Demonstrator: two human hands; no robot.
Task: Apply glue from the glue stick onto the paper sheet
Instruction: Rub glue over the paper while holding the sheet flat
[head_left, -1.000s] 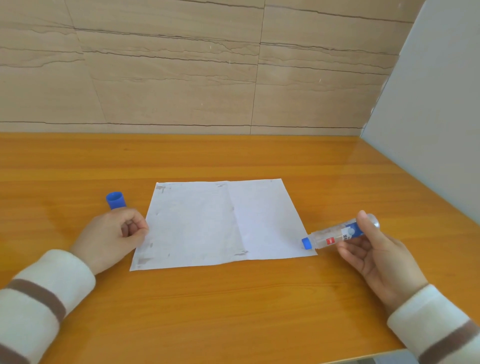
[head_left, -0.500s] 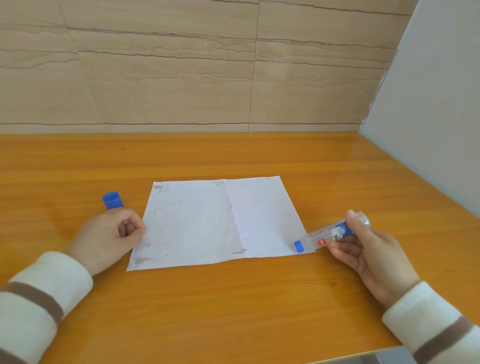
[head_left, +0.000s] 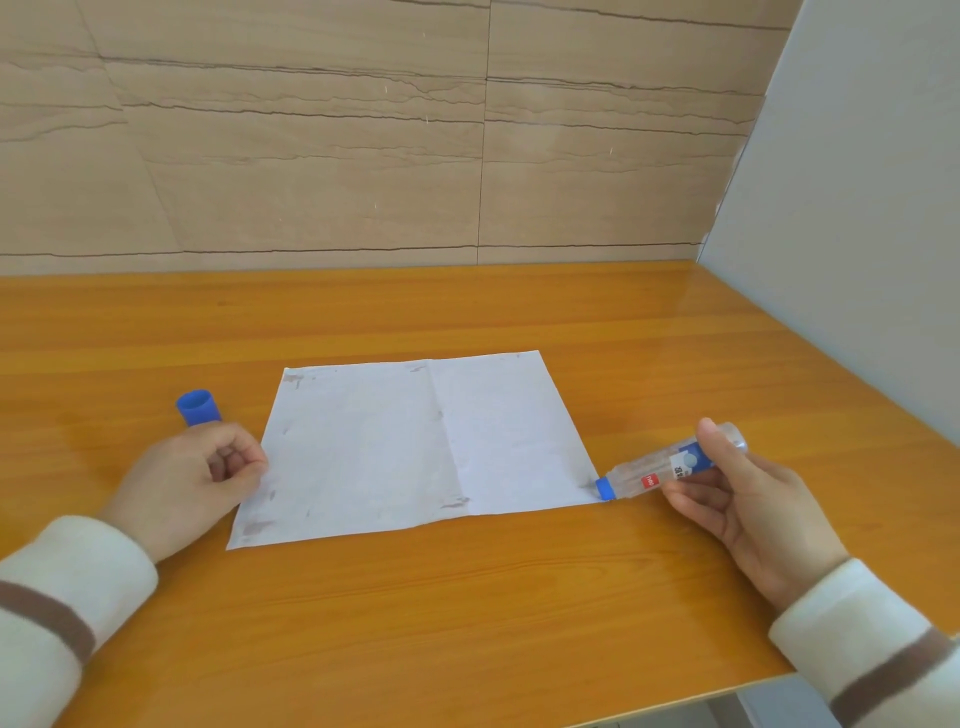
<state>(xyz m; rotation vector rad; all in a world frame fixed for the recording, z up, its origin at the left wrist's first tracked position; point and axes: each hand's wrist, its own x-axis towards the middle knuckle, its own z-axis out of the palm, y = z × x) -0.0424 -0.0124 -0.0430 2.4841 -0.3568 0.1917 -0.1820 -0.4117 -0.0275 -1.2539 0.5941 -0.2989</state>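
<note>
Gluing step under way: right hand (head_left: 748, 499) clasping the glue stick (head_left: 670, 467) by its rear half, blue tip pressed at the near right corner of the paper sheet (head_left: 415, 447), barrel tilted low. Left hand (head_left: 192, 478) loosely curled, grasping nothing, knuckles resting on the sheet's left edge to pin it flat on the wooden table (head_left: 467, 613). Blue cap (head_left: 197, 406) standing off just behind that hand. Next, likely: dragging the tip along the edge with steady pressure, keeping the sheet pinned against sliding
</note>
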